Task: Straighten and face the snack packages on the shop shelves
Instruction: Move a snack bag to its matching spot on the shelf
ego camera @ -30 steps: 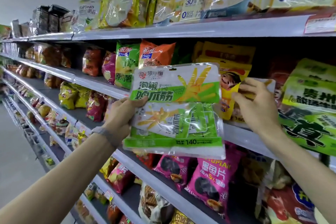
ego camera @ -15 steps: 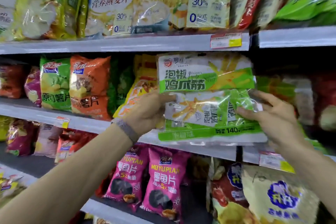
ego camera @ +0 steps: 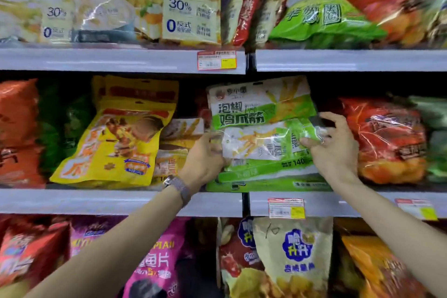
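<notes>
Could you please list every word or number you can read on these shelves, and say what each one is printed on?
"泡椒鸡爪筋": green package, held by the left hand and right hand.
"140": same green package, lower right.
"30%" and "0": oat bag, upper row.
"10", handwritten: beige bag, lower row.
Price tags: too small to read.

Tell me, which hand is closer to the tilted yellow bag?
Left. The left hand grips the left edge of the green package, to the right of the yellow bag; the right hand pinches the package's far edge, farther right.
</notes>
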Demonstrator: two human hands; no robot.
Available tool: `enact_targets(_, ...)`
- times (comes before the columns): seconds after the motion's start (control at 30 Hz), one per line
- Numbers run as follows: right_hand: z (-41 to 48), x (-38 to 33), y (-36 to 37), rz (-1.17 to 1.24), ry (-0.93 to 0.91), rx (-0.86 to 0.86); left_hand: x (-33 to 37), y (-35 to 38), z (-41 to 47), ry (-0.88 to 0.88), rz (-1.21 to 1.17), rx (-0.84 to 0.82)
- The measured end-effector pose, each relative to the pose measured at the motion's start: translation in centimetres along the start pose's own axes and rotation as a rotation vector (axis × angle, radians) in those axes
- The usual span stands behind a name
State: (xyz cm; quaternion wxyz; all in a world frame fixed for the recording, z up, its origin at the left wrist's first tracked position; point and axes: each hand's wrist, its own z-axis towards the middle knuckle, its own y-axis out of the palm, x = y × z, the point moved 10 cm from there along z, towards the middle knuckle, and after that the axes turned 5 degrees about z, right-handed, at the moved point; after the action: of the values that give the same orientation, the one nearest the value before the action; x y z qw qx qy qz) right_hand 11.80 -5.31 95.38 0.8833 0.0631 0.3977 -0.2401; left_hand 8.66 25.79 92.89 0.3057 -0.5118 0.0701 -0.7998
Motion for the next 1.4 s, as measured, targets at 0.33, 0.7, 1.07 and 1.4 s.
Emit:
enact_targets(0.33, -2.0, 2.4, 0.7, -0.25, -0.152, -0.198, -1.6, 1.4, -0.2, 0.094, -0.048, -0.127)
enact_targets(0.7, -1.4, 2.4, 0.5, -0.192, -0.165, -0.201, -2.8, 2.3, 0.7, 0.085, -0.18, -0.222)
enact_targets(1.07, -2.1, 3.0, 0.0, -0.209, -0.256, -0.256, -3.1, 2.1, 0.5, -0.002, -0.177, -0.224)
enact_targets(1.4, -2.7, 3.2, 1.2, -0.336, -0.29, -0.344, -1.8, 0.8, -0.3, -0.153, -0.023, -0.11)
